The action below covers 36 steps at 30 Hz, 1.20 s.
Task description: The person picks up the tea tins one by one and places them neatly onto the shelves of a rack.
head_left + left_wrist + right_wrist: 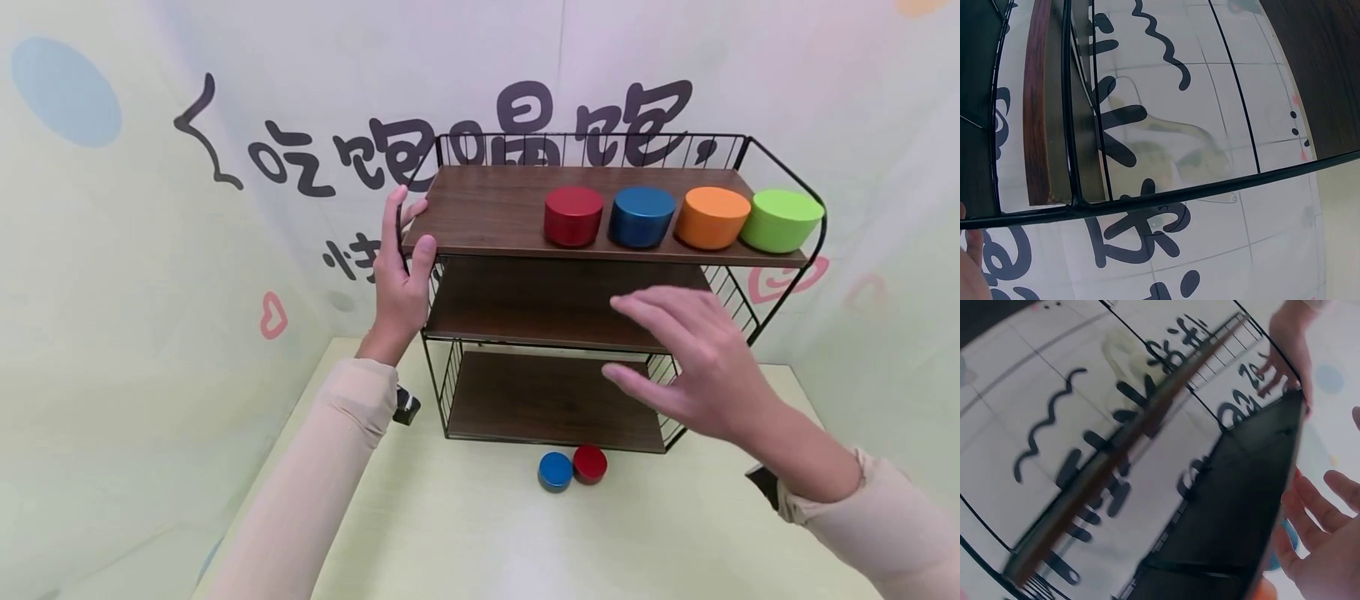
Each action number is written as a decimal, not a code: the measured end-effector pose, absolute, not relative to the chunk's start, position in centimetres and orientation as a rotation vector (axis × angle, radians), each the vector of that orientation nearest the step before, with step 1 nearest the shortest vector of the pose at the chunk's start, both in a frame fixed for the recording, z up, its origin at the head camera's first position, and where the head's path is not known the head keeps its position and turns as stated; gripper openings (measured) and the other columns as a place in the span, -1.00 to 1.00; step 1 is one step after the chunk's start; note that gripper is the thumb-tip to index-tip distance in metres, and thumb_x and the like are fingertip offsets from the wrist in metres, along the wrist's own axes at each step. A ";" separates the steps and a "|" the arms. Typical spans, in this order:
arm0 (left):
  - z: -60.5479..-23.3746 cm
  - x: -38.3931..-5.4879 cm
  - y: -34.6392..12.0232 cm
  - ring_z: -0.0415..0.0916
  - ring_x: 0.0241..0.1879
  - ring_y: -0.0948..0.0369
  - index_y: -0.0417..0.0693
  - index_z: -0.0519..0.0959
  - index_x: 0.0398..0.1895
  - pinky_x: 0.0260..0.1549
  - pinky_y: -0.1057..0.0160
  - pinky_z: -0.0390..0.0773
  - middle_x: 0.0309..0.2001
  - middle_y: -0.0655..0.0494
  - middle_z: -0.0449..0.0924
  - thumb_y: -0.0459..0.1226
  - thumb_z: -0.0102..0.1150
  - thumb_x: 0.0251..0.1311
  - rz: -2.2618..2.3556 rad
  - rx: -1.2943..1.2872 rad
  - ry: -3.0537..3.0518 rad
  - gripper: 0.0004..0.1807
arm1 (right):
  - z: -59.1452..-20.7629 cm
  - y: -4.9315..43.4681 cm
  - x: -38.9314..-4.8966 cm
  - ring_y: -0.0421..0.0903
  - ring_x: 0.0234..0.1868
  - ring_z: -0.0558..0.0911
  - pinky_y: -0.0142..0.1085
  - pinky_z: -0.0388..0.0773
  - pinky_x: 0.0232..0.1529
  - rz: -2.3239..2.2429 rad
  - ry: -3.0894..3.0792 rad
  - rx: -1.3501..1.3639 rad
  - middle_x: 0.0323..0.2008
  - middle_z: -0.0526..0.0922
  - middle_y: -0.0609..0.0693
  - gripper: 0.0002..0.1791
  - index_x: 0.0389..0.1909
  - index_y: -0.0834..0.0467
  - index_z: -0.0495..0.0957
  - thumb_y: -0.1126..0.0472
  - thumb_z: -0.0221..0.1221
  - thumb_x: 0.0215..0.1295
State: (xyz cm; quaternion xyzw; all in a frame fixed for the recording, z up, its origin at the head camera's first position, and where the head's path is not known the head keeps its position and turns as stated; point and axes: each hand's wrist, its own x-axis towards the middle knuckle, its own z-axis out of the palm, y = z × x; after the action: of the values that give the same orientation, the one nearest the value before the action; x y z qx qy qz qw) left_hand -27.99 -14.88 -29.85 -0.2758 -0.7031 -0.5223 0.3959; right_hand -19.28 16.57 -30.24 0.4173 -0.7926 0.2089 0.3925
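My left hand (pixel 401 279) grips the left end of a three-tier wire rack, its thumb in front of the top shelf (pixel 480 208) and its fingers about the black side frame (pixel 1229 187). Along the right part of that shelf stand a red round tin (pixel 573 217), a blue tin (pixel 642 217), an orange tin (pixel 712 218) and a light green tin (pixel 782 221). My right hand (pixel 701 367) holds nothing, fingers extended and thumb apart, before the middle shelf (pixel 525 300). In the right wrist view, its fingers (pixel 1310 512) appear near the top shelf's edge.
A smaller blue tin (pixel 555 471) and red tin (pixel 590 463) sit side by side on the pale table (pixel 465 533), in front of the bottom shelf (pixel 540 400). Behind the rack hangs a white printed cloth (pixel 450 67) with large dark characters.
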 end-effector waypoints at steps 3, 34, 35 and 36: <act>-30.4 -28.6 -15.1 0.36 0.28 -0.06 -0.36 0.13 0.43 0.19 0.23 0.26 0.23 -0.31 0.46 -0.37 -0.07 0.38 -1.330 -0.696 -1.775 -0.42 | -32.3 16.7 -19.2 0.12 0.08 0.59 -0.01 0.39 0.08 0.523 -2.112 1.053 0.05 0.64 0.16 -0.25 0.16 0.23 0.58 -0.35 0.04 0.34; -29.8 -28.1 -14.6 0.35 0.26 -0.12 -0.43 0.13 0.40 0.21 0.20 0.25 0.20 -0.38 0.44 -0.43 -0.09 0.35 -1.324 -0.696 -1.764 -0.43 | -47.1 17.1 -19.0 0.03 0.02 0.62 0.07 0.52 -0.02 0.512 -2.399 0.989 0.03 0.66 0.06 -0.36 0.15 0.10 0.58 -0.20 0.33 0.14; -29.8 -28.1 -14.6 0.35 0.26 -0.13 -0.44 0.13 0.40 0.21 0.20 0.25 0.20 -0.38 0.44 -0.43 -0.09 0.35 -1.322 -0.698 -1.762 -0.43 | -47.5 17.1 -19.0 0.03 0.02 0.62 0.07 0.53 -0.02 0.505 -2.409 0.982 0.04 0.66 0.06 -0.35 0.15 0.09 0.58 -0.17 0.38 0.08; -29.8 -28.1 -14.6 0.35 0.26 -0.14 -0.44 0.13 0.40 0.21 0.20 0.25 0.20 -0.38 0.44 -0.43 -0.08 0.35 -1.323 -0.700 -1.759 -0.43 | -47.9 17.1 -18.9 0.03 0.02 0.62 0.07 0.53 -0.02 0.502 -2.421 0.974 0.04 0.65 0.06 -0.32 0.15 0.09 0.58 -0.14 0.42 0.02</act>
State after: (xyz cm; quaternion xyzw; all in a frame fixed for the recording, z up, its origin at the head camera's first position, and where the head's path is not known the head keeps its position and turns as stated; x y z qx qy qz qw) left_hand -28.14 -14.64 -29.85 -0.2774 -0.6965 -0.5239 0.4043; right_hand -18.95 17.07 -47.93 0.3560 -0.8844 0.1836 0.2395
